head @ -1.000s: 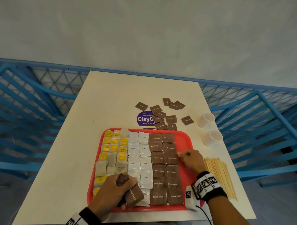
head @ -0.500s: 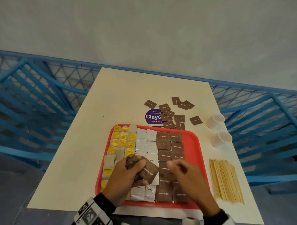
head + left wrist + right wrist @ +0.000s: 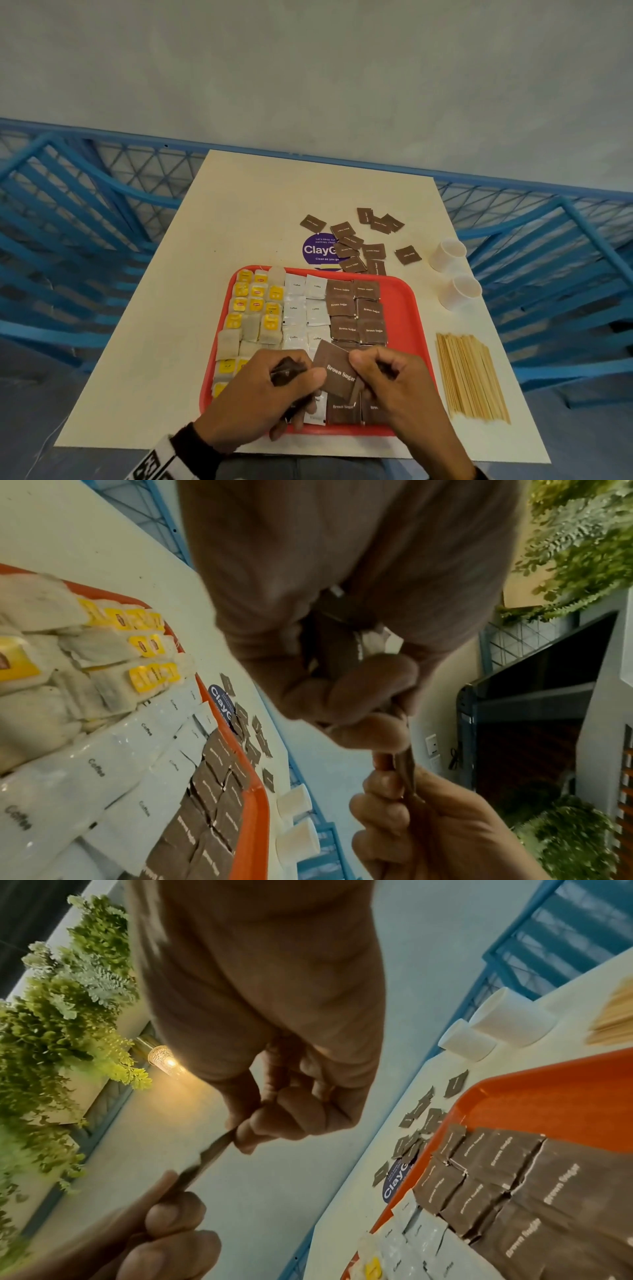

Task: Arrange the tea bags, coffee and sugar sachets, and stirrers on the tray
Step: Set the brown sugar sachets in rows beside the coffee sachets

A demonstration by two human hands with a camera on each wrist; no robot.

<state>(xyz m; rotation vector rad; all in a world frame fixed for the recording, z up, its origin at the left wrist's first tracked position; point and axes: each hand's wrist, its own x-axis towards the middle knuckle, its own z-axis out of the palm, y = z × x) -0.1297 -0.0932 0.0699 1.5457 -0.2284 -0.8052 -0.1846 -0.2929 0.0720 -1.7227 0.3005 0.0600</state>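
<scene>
Hands [image 3: 274, 394] hide tray's [image 3: 404, 308] near sachet rows (count unclear); left-held bundle mostly covered.

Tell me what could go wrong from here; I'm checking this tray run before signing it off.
1. The left hand grips a bunch of sachets while the right hand pinches one Brown Sugar sachet; the bunch could slip onto the rows below.
2. Both hands hover low over the tray; a brush could knock the rows askew.
3. The stirrers lie near the table edge and could be swept off.
</scene>
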